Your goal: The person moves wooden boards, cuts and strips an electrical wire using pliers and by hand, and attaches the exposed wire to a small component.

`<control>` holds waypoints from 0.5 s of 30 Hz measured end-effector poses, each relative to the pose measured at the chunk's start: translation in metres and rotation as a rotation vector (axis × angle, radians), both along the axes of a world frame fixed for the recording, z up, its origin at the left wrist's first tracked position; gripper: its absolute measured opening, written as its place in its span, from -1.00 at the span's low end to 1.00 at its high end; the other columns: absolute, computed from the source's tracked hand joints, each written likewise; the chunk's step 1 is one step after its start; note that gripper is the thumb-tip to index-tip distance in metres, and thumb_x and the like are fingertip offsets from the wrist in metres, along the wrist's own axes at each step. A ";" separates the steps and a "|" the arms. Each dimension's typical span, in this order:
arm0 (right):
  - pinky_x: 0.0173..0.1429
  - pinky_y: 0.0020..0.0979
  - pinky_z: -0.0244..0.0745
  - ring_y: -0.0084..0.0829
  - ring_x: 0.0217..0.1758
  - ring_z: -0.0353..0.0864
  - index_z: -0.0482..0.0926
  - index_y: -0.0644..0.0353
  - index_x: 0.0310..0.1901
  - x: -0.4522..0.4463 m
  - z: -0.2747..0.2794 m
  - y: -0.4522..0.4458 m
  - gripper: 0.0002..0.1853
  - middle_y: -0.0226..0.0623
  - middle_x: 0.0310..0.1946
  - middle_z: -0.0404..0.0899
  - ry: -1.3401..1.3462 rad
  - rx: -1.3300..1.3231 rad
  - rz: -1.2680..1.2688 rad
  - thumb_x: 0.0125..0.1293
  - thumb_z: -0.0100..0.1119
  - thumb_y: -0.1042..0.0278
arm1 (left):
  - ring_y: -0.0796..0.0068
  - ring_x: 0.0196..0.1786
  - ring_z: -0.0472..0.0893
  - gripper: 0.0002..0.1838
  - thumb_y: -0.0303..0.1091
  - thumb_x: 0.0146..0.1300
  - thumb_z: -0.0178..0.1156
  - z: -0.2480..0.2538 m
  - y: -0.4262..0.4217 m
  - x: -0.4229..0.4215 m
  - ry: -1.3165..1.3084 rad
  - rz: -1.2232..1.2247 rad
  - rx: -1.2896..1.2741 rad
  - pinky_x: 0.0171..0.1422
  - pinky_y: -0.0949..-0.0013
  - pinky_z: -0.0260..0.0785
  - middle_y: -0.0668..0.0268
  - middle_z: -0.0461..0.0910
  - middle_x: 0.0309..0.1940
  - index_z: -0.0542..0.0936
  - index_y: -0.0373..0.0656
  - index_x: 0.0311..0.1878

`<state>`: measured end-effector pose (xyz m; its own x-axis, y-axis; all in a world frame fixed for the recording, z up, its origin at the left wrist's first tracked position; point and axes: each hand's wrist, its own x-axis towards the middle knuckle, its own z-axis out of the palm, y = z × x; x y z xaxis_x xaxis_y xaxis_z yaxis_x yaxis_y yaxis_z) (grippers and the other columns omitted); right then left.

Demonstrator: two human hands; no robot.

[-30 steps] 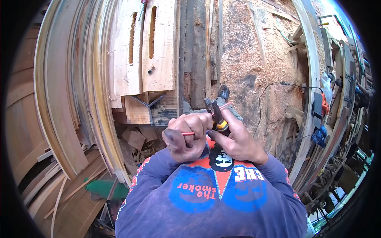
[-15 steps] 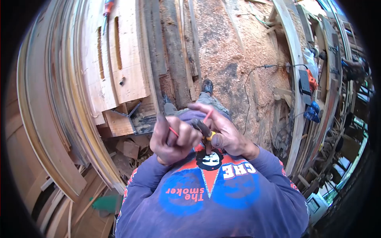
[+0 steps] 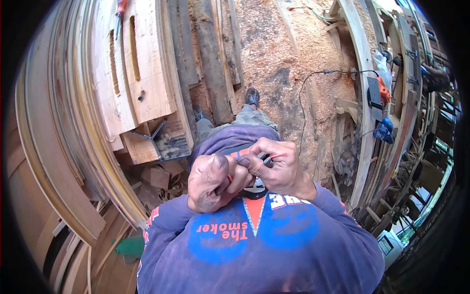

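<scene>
Close together in front of the shirt (image 3: 264,245), my two hands work at chest height. My left hand (image 3: 213,183) is closed, its fingers curled, and a thin red bit (image 3: 229,178) shows between them; the rest of that thing is hidden. Thumb and fingers of my right hand (image 3: 289,169) pinch a small dark metal piece (image 3: 267,159) with a forked-looking end. The fingertips of both hands nearly meet there, and they cover most of what they hold.
Slotted timbers (image 3: 152,93) lie at left, with a red-handled screwdriver (image 3: 120,11) and a small dark piece (image 3: 141,95) on top. Long boards (image 3: 54,122) stack beyond. Sawdust (image 3: 274,63) covers the floor. An orange power tool (image 3: 383,90) with a cord sits at right.
My right hand has turned and its fingers have closed in; the yellow part and red stick seen in it earlier are mostly hidden. My left index finger, raised earlier, has curled in.
</scene>
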<state>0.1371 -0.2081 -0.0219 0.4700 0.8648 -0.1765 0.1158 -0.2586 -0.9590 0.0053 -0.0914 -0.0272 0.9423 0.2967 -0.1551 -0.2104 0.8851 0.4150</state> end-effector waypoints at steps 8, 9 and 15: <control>-0.66 -0.50 0.45 -0.40 -0.53 0.67 0.46 0.16 -0.28 0.094 -0.019 -0.047 -0.42 -0.19 -0.54 0.58 0.223 -0.274 -0.774 0.54 -0.06 -0.30 | 0.61 -0.72 -0.14 -0.38 0.13 0.66 -0.28 0.006 0.068 -0.077 0.276 0.550 -0.364 -0.57 0.41 -0.26 0.55 -0.08 -0.76 0.16 0.09 -0.61; -0.66 -0.51 0.46 -0.38 -0.53 0.68 0.45 0.19 -0.27 0.087 -0.020 -0.030 -0.40 -0.18 -0.55 0.57 0.282 -0.228 -0.751 0.54 -0.06 -0.32 | 0.62 -0.71 -0.15 -0.39 0.11 0.66 -0.28 -0.009 0.079 -0.069 0.192 0.581 -0.376 -0.57 0.41 -0.26 0.56 -0.10 -0.76 0.15 0.09 -0.61; -0.69 -0.58 0.43 -0.31 -0.40 0.76 0.39 0.31 -0.05 0.092 -0.045 -0.004 -0.39 -0.07 -0.40 0.66 0.825 -0.143 -0.551 0.53 0.01 -0.26 | 0.65 -0.70 -0.11 -0.43 0.03 0.68 -0.26 -0.029 0.084 -0.055 -0.075 0.664 -0.427 -0.55 0.41 -0.23 0.56 -0.05 -0.74 0.20 0.07 -0.58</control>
<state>0.2289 -0.2125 -0.0671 0.4824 0.5083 -0.7134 -0.7426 -0.1947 -0.6408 -0.0496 -0.0075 -0.0559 0.6012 0.7299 -0.3252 -0.7645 0.6438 0.0316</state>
